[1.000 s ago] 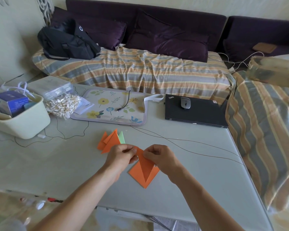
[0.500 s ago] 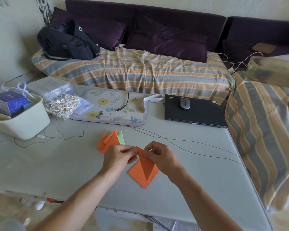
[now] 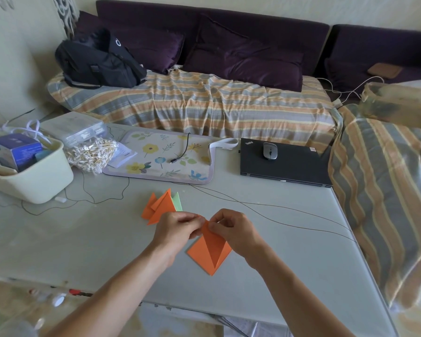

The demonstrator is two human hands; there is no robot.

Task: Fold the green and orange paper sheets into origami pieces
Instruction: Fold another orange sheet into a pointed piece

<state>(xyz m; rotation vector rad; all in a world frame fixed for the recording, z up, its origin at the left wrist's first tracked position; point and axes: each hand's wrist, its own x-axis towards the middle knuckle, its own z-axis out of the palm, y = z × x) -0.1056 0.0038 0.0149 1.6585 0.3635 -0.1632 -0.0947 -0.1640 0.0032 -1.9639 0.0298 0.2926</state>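
Both hands pinch the far tip of one orange sheet (image 3: 210,251), which lies on the tabletop (image 3: 83,239) directly in front of the person, its near point aimed toward them. The left hand (image 3: 178,231) has its fingers closed on the tip from the left; the right hand (image 3: 233,229) has thumb and forefinger closed on the same tip from the right. The step in hand appears to be narrowing or creasing that tip. To do it well, the two flaps should meet along the centre crease already visible down the sheet, the near half should stay flat against the tabletop, and the fold should be pressed from the tip outward so the edges do not skew. Count of paper: one orange sheet in work, and just beyond the left hand a small stack of folded pieces (image 3: 161,206). The stack shows at least two orange pieces and one green piece (image 3: 178,203), mostly covered; overlap makes the exact number uncertain. Other items: one floral mat (image 3: 156,159), one closed laptop (image 3: 284,166) carrying one mouse (image 3: 270,151), one cream bin (image 3: 32,178), and one bag of cotton swabs (image 3: 93,154).
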